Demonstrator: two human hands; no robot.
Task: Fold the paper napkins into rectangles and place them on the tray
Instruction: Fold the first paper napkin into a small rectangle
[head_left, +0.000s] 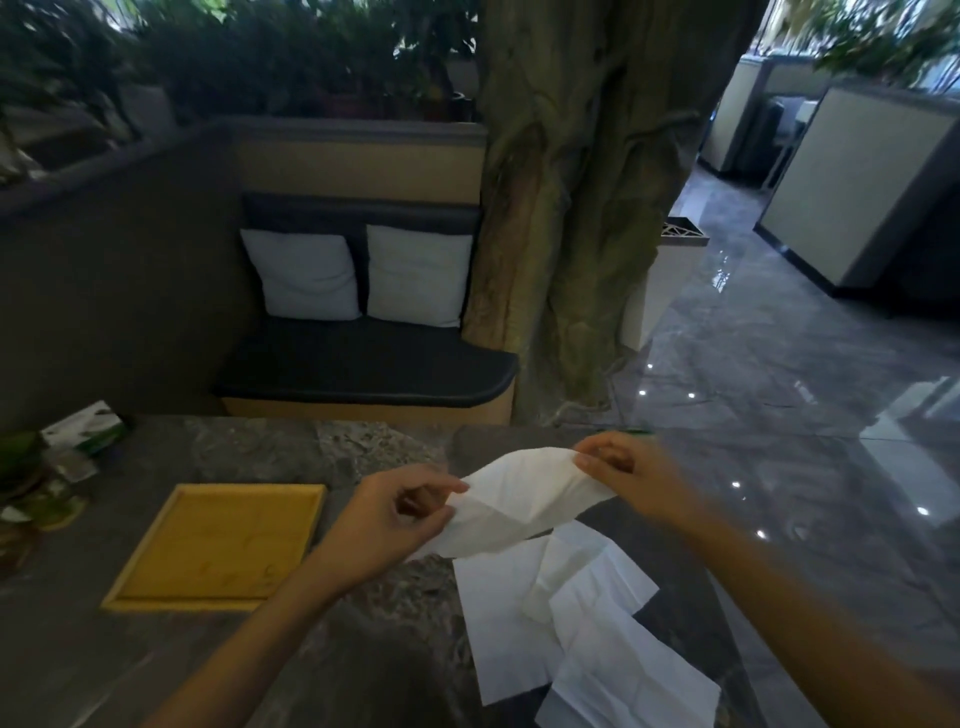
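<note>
A white paper napkin (519, 499) hangs crumpled in the air above the table, stretched between both hands. My left hand (395, 519) pinches its left edge. My right hand (631, 475) pinches its upper right corner. Below them, several unfolded white napkins (566, 623) lie overlapping on the dark stone table (363, 649). A yellow wooden tray (218, 545) sits to the left of my left hand with nothing on it.
A green and white tissue box (85, 428) and some leafy decoration (31, 493) stand at the table's far left. Beyond the table is a bench with two white cushions (358, 275) and a tree trunk pillar (576, 208). The table's right edge drops to a glossy floor.
</note>
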